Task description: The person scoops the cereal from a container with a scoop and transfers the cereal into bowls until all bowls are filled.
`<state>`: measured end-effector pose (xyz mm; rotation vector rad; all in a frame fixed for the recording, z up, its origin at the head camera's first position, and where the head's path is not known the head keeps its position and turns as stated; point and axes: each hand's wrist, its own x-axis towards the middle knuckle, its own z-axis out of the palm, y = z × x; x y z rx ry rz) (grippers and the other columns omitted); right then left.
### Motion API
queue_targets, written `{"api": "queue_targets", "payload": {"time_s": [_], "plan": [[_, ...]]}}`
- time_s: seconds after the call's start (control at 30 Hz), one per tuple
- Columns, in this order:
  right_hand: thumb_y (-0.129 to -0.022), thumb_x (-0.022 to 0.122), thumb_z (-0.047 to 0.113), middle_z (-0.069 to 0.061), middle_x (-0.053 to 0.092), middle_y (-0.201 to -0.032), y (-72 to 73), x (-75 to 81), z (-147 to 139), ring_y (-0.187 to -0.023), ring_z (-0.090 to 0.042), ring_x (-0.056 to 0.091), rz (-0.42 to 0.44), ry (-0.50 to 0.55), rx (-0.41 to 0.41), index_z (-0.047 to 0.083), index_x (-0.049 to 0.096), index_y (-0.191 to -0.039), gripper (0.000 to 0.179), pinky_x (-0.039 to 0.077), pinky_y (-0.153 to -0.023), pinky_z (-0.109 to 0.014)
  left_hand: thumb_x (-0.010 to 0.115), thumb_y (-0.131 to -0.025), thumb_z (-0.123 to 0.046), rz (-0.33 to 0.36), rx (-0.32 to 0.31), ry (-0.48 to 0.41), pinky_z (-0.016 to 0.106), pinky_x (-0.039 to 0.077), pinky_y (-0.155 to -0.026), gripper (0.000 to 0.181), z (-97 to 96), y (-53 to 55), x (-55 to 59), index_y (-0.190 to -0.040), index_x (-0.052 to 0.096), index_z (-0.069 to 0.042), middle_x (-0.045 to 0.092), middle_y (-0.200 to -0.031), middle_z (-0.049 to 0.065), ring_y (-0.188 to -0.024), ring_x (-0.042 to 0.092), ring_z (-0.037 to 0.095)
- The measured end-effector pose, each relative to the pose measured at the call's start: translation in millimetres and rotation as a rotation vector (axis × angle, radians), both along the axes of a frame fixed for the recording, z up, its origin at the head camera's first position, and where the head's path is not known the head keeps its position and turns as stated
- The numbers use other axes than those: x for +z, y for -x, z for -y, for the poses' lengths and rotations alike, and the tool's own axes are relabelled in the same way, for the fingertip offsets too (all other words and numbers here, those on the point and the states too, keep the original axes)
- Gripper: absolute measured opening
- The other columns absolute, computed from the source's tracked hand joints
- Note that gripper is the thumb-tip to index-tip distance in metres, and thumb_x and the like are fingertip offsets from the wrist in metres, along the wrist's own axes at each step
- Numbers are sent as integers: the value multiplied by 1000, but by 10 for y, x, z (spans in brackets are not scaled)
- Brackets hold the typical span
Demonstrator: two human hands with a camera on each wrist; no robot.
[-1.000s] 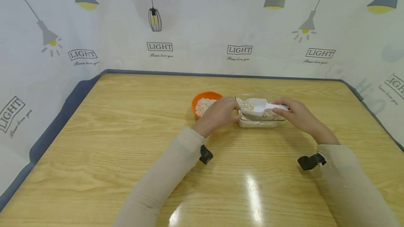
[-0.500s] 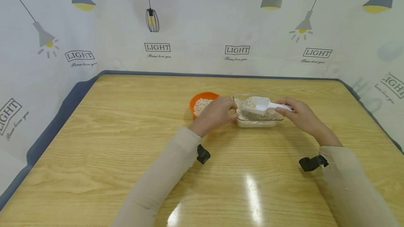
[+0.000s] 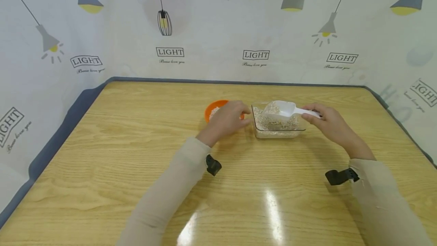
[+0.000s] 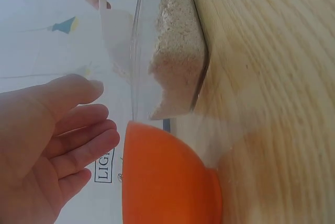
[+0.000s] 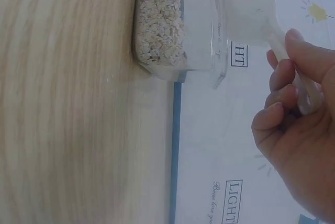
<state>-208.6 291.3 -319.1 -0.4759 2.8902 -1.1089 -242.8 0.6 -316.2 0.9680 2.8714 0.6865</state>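
Observation:
A white scoop point(image 3: 286, 109) carrying some oats hangs above a clear rectangular container point(image 3: 278, 134). My right hand point(image 3: 326, 123) grips its handle between thumb and curled fingers. Oats point(image 5: 162, 22) fill the lower part of the container, heaped unevenly. Over an orange bowl point(image 3: 212, 110) is my left hand point(image 3: 227, 120), hiding much of the bowl and its pale flakes in the head view. In the left wrist view the left hand's fingers point(image 4: 86, 148) are relaxed and hold nothing, apart from the container and beside the rim of the bowl point(image 4: 167, 177).
The wooden table point(image 3: 136, 143) stretches around the bowl and container. Behind it rises a white wall covering point(image 3: 211, 29) printed with lamps, with a dark blue strip point(image 3: 177, 81) along the table's back edge.
My left hand has drawn away leftward from the container's rim, over the bowl. The scoop in my right hand has risen a little and shifted slightly right.

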Motion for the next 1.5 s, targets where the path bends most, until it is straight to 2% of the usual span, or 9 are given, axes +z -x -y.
{"api": "queue_targets", "payload": {"time_s": [0.2,0.37,0.53,0.8,0.97,1.1,1.27,1.4,1.5], "plan": [[-97,47,24,-17,57,-100,-13,38,-9,-79,-20,50,-29,15,-8,-2,54,-116,33,44,-62,-32,61,-88,-18,31,36,-23,28,46,-82,26,114,20,61,-108,67,-4,62,-106,8,-98,56,19],[-96,48,23,-17,56,-98,-4,77,0,-76,-17,48,-60,20,2,-3,54,-117,33,42,-59,-26,60,-88,-18,5,59,-20,29,46,-82,23,256,33,114,-105,68,-4,64,-103,8,-95,57,19],[-96,48,23,-17,56,-103,18,108,37,-82,-15,50,-81,23,8,-3,54,-117,34,42,-64,-23,63,-87,-20,-23,95,15,30,46,-83,28,414,48,131,-110,66,-3,63,-106,8,-96,57,20],[-96,49,23,-16,57,-104,56,148,172,-84,-13,53,-92,44,26,-2,55,-117,33,44,-66,-22,63,-87,-18,-7,149,3,33,45,-85,30,657,53,153,-112,65,-1,62,-109,11,-99,56,23],[-95,51,22,-14,59,-102,83,171,267,-83,-13,55,-102,44,25,0,57,-116,31,44,-66,-23,63,-87,-19,3,183,7,34,45,-84,30,764,62,140,-111,65,-1,62,-108,11,-97,55,23],[-94,52,18,-13,58,-100,99,176,350,-78,-10,53,-115,51,48,-1,57,-115,28,43,-64,-23,64,-86,-19,-6,178,20,34,45,-82,29,832,69,116,-109,66,0,63,-104,12,-93,55,25],[-94,53,17,-14,59,-95,110,181,448,-77,-18,53,-126,51,68,-1,57,-114,27,44,-62,-25,64,-86,-18,-3,182,31,34,44,-78,28,898,62,100,-108,66,0,62,-100,14,-88,53,23],[-94,53,16,-15,60,-100,119,177,517,-84,-19,54,-125,64,91,-1,57,-113,27,47,-68,-31,64,-86,-17,13,197,39,34,44,-77,29,935,58,84,-110,66,0,62,-100,14,-86,51,22],[-94,53,15,-15,60,-103,128,168,576,-84,-17,55,-116,87,120,-1,57,-114,26,47,-69,-31,63,-87,-18,31,202,40,34,44,-78,30,951,54,71,-111,65,0,61,-101,14,-87,51,22]]}}
